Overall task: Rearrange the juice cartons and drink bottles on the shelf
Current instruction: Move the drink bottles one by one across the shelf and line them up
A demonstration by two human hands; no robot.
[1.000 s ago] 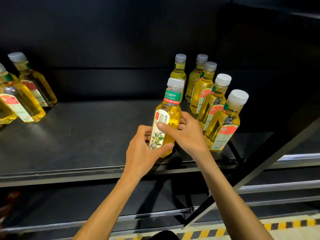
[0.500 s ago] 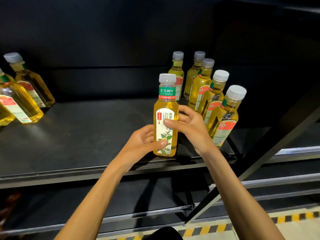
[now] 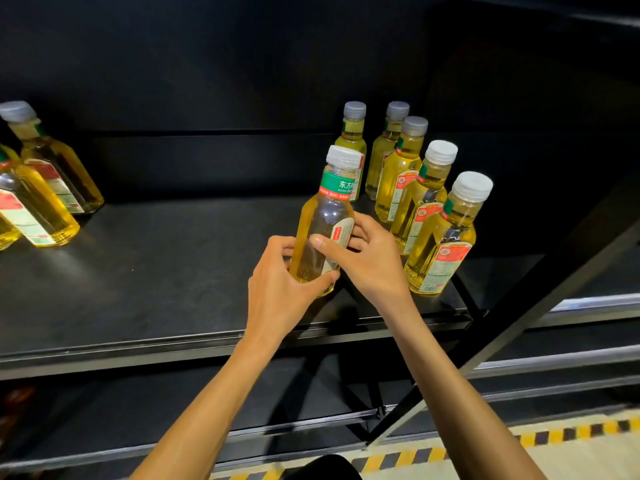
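Head view, single frame. Tea bottle (image 3: 323, 220) with clear body, yellow liquid, white cap (image 3: 344, 156) and green neck band (image 3: 337, 185) was held near the front edge of the black shelf (image 3: 156, 271), just left of the right-hand row of bottles (image 3: 443, 244). It leaned slightly, cap towards the right. Base was partly covered by a thumb, so I could not tell whether it rested on the shelf or hung just above it. Left hand (image 3: 280, 289): grip closed round the lower body, thumb across the front near the base, fingers wrapped round the far left side. Right hand (image 3: 367, 261): grip closed at mid-body, thumb laid across the front beside the label, fingers curled behind. The label faced right, away from the camera. A second cluster of like bottles (image 3: 41, 209) stood well apart at the far left of the shelf. Judgement: the bottle looked full to the neck, so fairly heavy for its size and bottom-weighted; the wall looked like stiff plastic, smooth and glossy, likely slippery on bare faces and less so on the paper label. The best hold seemed to be the broad body below the shoulder, as taken here, rather than the cap. The tall, narrow neighbours stood close and looked easy to topple.
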